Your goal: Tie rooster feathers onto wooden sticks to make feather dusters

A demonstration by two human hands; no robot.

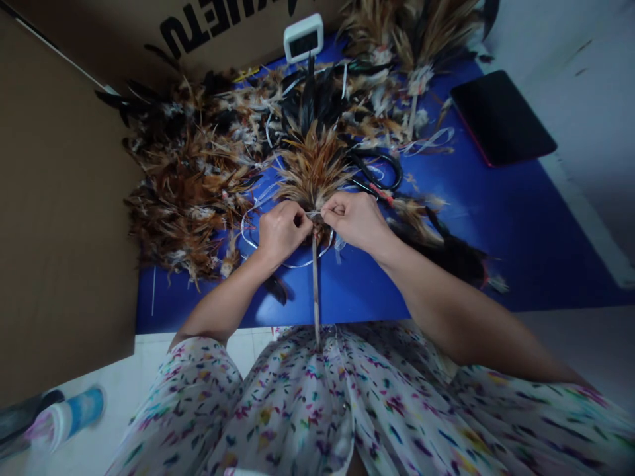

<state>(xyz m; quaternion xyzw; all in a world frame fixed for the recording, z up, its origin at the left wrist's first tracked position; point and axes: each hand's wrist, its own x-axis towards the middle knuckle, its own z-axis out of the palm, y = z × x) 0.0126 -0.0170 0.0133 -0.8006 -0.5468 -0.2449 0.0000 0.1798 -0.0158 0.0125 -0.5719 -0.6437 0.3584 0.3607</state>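
Note:
In front of me a brown and black feather duster [317, 165] lies with its feathers pointing away and its wooden stick [316, 291] reaching back over the table edge towards my lap. My left hand [284, 231] pinches a thin white plastic string [313, 213] at the base of the feathers. On the other side of the stick, my right hand [358, 221] has its fingers closed on the same string. A loose loop of it curls on the table below my hands. Black-handled scissors [397, 173] rest just beyond my right hand, their blades partly hidden.
Loose brown feathers [193, 192] are heaped at the left of the blue table [496, 238]. Finished-looking feather bundles [421, 46] stand at the back right, near a dark tablet [503, 119]. A white digital clock [303, 39] is before the cardboard [238, 33]. Dark feathers [441, 254] lie beside my right forearm.

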